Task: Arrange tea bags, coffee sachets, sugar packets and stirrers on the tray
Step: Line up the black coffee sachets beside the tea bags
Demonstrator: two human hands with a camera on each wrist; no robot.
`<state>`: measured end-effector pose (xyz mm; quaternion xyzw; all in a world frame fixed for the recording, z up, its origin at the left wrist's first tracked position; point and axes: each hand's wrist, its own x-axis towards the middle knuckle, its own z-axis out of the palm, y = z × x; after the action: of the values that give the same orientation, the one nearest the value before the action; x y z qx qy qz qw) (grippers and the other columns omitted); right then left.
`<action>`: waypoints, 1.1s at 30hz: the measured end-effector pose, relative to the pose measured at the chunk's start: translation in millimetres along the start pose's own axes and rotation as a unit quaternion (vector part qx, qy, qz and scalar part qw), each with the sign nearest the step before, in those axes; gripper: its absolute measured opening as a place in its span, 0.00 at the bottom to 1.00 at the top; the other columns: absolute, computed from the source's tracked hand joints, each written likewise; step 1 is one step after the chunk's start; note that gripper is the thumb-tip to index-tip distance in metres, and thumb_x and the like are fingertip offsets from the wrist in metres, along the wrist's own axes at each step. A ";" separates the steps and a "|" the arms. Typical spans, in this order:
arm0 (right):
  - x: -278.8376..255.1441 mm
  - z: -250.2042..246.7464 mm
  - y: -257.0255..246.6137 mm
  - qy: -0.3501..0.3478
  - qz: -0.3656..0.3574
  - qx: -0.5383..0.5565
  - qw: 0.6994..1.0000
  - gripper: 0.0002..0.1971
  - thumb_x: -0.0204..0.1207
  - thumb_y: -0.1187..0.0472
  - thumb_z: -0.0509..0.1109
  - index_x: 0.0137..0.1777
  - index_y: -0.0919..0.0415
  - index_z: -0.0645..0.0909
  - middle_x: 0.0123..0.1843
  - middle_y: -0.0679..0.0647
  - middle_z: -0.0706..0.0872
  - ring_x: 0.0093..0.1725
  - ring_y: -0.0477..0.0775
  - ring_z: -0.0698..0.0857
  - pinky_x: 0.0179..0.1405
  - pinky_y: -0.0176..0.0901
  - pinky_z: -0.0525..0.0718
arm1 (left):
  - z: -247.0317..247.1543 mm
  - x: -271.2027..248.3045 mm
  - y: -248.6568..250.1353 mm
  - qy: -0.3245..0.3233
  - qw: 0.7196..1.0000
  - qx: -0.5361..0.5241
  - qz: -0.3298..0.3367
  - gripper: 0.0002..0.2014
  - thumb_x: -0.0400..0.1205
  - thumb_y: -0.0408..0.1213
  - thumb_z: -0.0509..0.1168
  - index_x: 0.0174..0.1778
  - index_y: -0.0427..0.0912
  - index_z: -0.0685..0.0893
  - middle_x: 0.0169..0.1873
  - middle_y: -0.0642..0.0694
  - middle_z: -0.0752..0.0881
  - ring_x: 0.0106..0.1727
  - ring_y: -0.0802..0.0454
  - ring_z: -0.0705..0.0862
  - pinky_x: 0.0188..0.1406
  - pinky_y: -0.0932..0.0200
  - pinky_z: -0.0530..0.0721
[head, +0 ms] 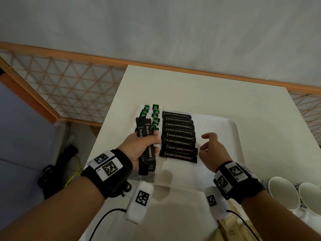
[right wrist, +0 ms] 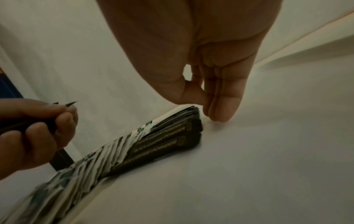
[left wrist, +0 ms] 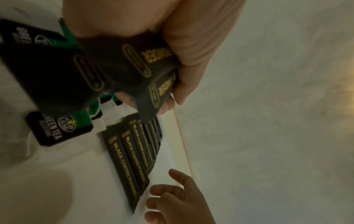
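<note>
The main risk I see is the spare coffee sachets [head: 146, 145] fanning out of my left hand [head: 141, 147]: several slick sticks are clamped in one fist, and easing the grip to pass one across could let the rest slide onto the tea bags [head: 152, 115] beneath and knock their columns askew. A careless placement could also nudge the laid row of sachets [head: 178, 136], which overlap like shingles, so one push would probably shift several.

My left hand hovers above the tea bags at the tray's [head: 231, 133] left side, fingers and thumb curled round the bundle, sticks pointing away from me. My right hand [head: 212, 152] hangs just right of the laid row, holding nothing, fingers loosely bent and pointing down at the tray, thumb close to them. The tray sits on the white bench [head: 208, 89]; two cups [head: 293, 193] stand at its near right. I see no sugar packets for certain.
</note>
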<state>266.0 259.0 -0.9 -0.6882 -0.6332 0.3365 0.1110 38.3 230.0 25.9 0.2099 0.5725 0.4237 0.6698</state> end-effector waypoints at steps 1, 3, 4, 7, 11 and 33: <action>0.3 1.0 -0.5 -0.004 0.001 0.003 1.000 0.21 0.75 0.71 0.60 0.67 0.59 0.65 0.37 0.50 0.82 0.36 0.47 0.80 0.33 0.37 0.77 | 0.9 -1.2 -0.3 -0.007 1.000 0.001 -0.003 0.06 0.77 0.27 0.69 0.46 0.41 0.84 0.34 0.44 0.85 0.27 0.51 0.83 0.27 0.61 0.85; 1.6 3.1 -1.9 -0.009 0.002 0.002 1.000 0.23 0.75 0.72 0.60 0.69 0.59 0.65 0.36 0.49 0.83 0.35 0.45 0.80 0.33 0.37 0.77 | 2.2 -3.3 -0.8 -0.023 1.000 0.009 -0.009 0.06 0.77 0.27 0.69 0.47 0.41 0.84 0.34 0.44 0.86 0.27 0.51 0.83 0.27 0.61 0.85; 2.6 4.0 -2.4 -0.009 0.002 0.001 1.000 0.23 0.74 0.72 0.60 0.70 0.59 0.65 0.35 0.48 0.83 0.35 0.44 0.80 0.33 0.38 0.77 | 2.6 -3.9 -1.1 -0.028 0.999 0.016 -0.012 0.07 0.78 0.27 0.69 0.48 0.41 0.83 0.34 0.43 0.86 0.27 0.51 0.83 0.26 0.60 0.85; 4.4 5.3 -1.9 -0.009 0.001 0.005 1.000 0.25 0.74 0.72 0.60 0.71 0.59 0.65 0.36 0.46 0.82 0.36 0.42 0.79 0.38 0.39 0.76 | 2.9 -4.3 -2.1 -0.038 0.998 0.034 -0.022 0.08 0.78 0.27 0.69 0.52 0.39 0.81 0.36 0.41 0.87 0.27 0.49 0.83 0.26 0.60 0.85; 5.2 4.7 0.6 -0.013 -0.001 0.016 1.000 0.25 0.75 0.71 0.60 0.72 0.58 0.65 0.38 0.44 0.82 0.39 0.43 0.79 0.41 0.39 0.76 | 5.7 -5.3 -2.4 -0.055 0.997 0.058 -0.020 0.02 0.81 0.29 0.66 0.44 0.40 0.80 0.36 0.41 0.87 0.27 0.49 0.83 0.26 0.59 0.85; -11.8 1.7 -46.6 -0.201 -0.079 0.295 0.931 0.03 0.73 0.59 0.74 0.39 0.55 0.88 0.37 0.54 0.88 0.37 0.48 0.83 0.42 0.39 0.84 | 11.9 -14.5 -4.8 -0.189 0.978 0.054 -0.064 0.15 0.81 0.26 0.64 0.62 0.38 0.82 0.54 0.35 0.88 0.54 0.42 0.89 0.46 0.52 0.88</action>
<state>228.2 255.5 28.6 -0.4906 -0.5667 0.6292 0.2053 51.4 218.1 33.8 0.2852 0.4698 0.3014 0.7792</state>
